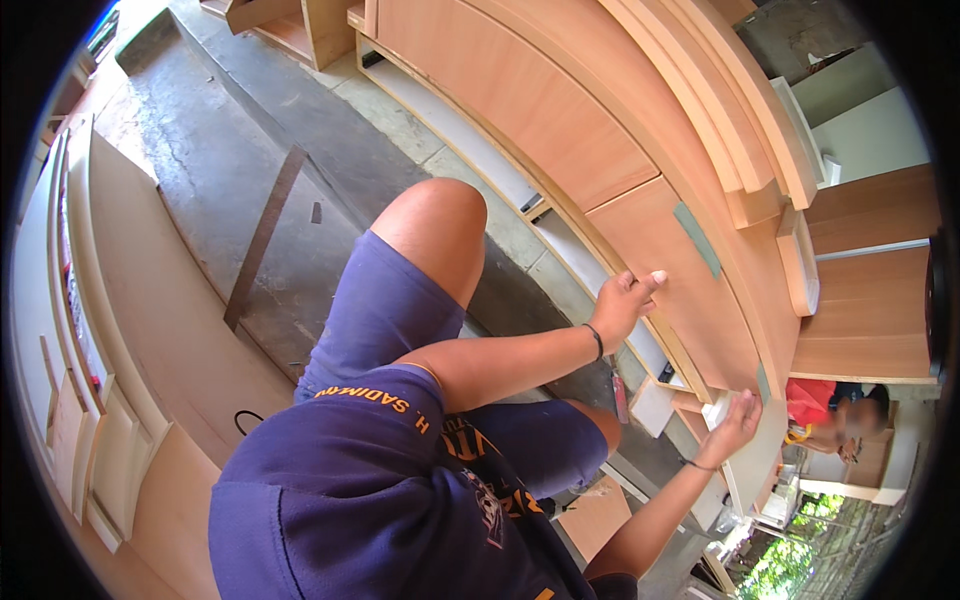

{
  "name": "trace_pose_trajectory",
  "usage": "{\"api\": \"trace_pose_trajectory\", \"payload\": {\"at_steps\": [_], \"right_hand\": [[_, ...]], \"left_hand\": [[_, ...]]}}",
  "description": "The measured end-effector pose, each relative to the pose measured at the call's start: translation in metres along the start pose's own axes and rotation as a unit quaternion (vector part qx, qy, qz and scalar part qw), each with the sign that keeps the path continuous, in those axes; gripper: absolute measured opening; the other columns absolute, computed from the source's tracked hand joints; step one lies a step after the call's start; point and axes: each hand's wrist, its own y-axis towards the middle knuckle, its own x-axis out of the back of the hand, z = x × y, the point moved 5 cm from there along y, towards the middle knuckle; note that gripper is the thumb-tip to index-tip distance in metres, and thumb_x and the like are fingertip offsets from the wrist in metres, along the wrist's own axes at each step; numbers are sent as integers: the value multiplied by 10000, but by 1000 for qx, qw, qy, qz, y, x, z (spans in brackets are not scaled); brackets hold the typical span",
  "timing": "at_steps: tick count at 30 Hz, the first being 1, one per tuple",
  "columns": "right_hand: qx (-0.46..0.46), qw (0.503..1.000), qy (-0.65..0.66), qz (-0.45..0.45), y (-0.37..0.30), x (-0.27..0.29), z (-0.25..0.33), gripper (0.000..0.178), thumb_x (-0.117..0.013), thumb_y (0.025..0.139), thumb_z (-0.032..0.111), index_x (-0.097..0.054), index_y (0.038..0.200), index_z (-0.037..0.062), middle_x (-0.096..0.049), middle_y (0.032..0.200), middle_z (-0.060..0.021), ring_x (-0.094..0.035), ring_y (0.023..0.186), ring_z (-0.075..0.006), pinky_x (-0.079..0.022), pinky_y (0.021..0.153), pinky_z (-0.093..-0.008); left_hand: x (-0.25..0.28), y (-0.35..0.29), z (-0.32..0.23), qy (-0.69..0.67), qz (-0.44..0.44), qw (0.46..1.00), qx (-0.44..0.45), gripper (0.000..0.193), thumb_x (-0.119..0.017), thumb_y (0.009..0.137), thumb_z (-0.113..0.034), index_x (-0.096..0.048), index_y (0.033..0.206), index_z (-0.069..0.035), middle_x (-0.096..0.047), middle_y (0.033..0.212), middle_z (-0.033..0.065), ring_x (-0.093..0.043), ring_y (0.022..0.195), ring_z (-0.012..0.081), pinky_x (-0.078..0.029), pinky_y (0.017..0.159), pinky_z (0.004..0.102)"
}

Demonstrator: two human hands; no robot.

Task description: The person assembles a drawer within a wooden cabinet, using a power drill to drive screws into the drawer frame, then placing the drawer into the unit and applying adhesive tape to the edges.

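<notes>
My left hand (627, 303) is at the long edge of a light-wood drawer front (690, 285), its fingers curled over the edge and the thumb on the face. By the near end of that front, my right hand (733, 432) closes around the corner; part of its grip is hidden. The front carries a strip of green tape (697, 240), with a second green piece near the right hand. Beneath the edge, a white-lined opening (580, 255) shows along the wooden cabinet (510, 100).
A tool with a red handle (620, 397) lies below the cabinet. Stacked wood panels (740, 130) rise beyond it. Large pale boards (150, 260) stand at left beside the dark floor (230, 110). Another person in red (808, 402) is at the far right.
</notes>
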Motion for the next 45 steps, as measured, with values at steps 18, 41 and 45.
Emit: {"api": "trace_pose_trajectory", "payload": {"at_steps": [18,41,45], "right_hand": [[-58,994,93,-25,7,-11,-7,419,-632,835,182,-460,1168,-5,-536,1153,-75,-476,1048,-154,-359,834,-294],[25,992,115,-53,3,-20,-1,344,-607,846,74,-484,1158,-1,-582,1053,-62,-534,948,-127,-407,806,-238],[24,991,114,-66,-3,-20,11,350,-631,829,93,-479,1113,-46,-586,995,-103,-544,961,-159,-407,874,-272]], "left_hand": [[13,4,-20,100,59,993,-2,459,-673,808,-336,-575,1085,16,-604,934,65,-584,766,134,-514,729,273],[36,11,-62,6,48,999,23,795,-671,767,-480,-337,1218,83,-443,1154,186,-544,976,265,-507,781,320],[30,0,-75,60,91,994,1,761,-490,845,-577,-294,1347,-39,-367,1338,175,-418,1201,321,-377,962,411]]}}
